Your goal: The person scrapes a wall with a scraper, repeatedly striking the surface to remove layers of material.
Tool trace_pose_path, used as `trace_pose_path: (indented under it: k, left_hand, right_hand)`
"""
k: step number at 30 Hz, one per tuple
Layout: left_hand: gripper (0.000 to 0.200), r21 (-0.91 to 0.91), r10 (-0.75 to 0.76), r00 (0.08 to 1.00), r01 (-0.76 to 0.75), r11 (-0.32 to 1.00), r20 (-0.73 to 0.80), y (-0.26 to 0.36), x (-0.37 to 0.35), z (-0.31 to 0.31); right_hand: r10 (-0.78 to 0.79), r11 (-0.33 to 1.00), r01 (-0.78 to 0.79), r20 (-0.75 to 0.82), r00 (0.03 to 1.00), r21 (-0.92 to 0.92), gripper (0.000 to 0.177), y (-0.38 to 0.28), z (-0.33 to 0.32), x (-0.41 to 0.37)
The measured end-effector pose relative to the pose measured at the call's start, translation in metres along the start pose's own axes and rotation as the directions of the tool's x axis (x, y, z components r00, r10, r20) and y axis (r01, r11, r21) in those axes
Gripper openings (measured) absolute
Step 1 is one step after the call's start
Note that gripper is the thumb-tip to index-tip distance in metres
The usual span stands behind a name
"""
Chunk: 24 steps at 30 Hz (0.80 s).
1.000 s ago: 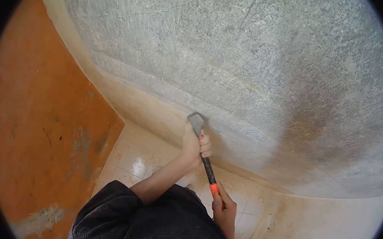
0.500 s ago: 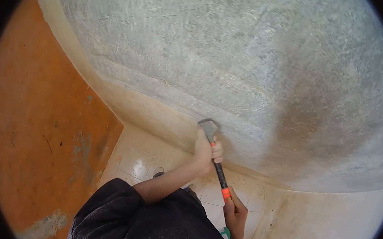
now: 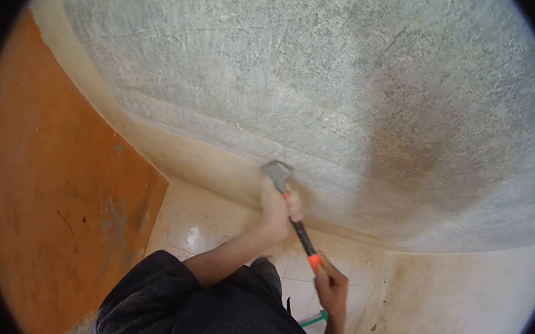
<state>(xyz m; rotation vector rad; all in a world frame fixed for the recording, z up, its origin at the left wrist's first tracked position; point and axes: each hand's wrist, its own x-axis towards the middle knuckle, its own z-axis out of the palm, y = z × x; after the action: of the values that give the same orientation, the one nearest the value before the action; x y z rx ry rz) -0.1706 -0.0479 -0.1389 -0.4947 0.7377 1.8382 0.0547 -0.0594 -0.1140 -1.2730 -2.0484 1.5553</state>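
A long-handled scraper with a grey head, black shaft and orange bands slants across the middle of the view. Its head meets the wall, where the pale lower strip borders the rough grey surface. My left hand is wrapped round the shaft just below the head, slightly blurred. Lower down, my right hand is closed round the butt end by the lower orange band.
On the left stands an orange panel with scuffed patches. Pale floor tiles lie below the wall, dusty along its foot. Part of a green-edged object shows beside my right forearm. A plain pale wall is at the lower right.
The scraper head and my left hand have shifted a little left and up in view. More of the green-edged object shows now. Both hands keep their hold.
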Motion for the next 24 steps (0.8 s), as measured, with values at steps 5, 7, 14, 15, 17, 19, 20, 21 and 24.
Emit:
trace_pose_path:
  k: [5, 7, 14, 15, 17, 19, 20, 21, 24]
  left_hand:
    - [0.057, 0.007, 0.065, 0.998, -0.065, 0.998, -0.017, 0.018, 0.009, -0.016]
    - [0.057, 0.005, 0.038, 0.999, -0.038, 0.999, 0.013, 0.006, 0.003, -0.008]
    - [0.057, -0.031, -0.052, 0.998, 0.053, 0.998, 0.027, -0.023, -0.001, 0.009]
    - [0.057, -0.009, -0.030, 0.998, 0.030, 1.000, 0.048, -0.015, 0.002, 0.000]
    - [0.057, 0.059, 0.030, 0.999, -0.031, 0.998, 0.024, -0.013, -0.003, 0.000]
    - [0.057, 0.049, 0.049, 0.998, -0.051, 0.997, 0.040, -0.016, 0.000, -0.004]
    - [0.058, 0.033, 0.060, 0.996, -0.063, 0.997, 0.069, -0.018, 0.002, -0.003]
    - [0.058, 0.035, 0.064, 0.996, -0.066, 0.997, 0.065, -0.022, 0.001, -0.001]
    - [0.057, -0.004, 0.046, 0.986, -0.046, 0.999, 0.161, -0.029, -0.003, 0.002]
  right_hand:
    - [-0.010, 0.998, 0.011, -0.010, 1.000, 0.068, 0.040, 0.003, 0.024, 0.005]
    - [-0.002, 0.998, 0.003, -0.031, 1.000, 0.056, 0.038, 0.000, 0.009, -0.005]
    - [-0.009, 0.999, 0.008, -0.021, 1.000, -0.033, 0.039, 0.013, -0.014, -0.016]
    - [-0.045, 0.998, 0.045, -0.006, 0.999, -0.040, 0.040, 0.016, -0.007, -0.012]
    - [-0.015, 1.000, 0.015, 0.023, 1.000, 0.014, 0.040, 0.020, 0.002, -0.014]
    - [-0.006, 0.998, 0.004, 0.034, 0.999, 0.056, 0.041, 0.020, -0.004, -0.016]
    - [0.001, 0.996, -0.004, 0.032, 0.999, 0.088, 0.041, 0.019, -0.009, -0.015]
    - [0.002, 0.996, -0.005, 0.036, 0.999, 0.091, 0.041, 0.017, -0.012, -0.018]
    - [0.028, 0.991, -0.032, 0.032, 0.999, 0.132, 0.040, 0.015, -0.018, -0.016]
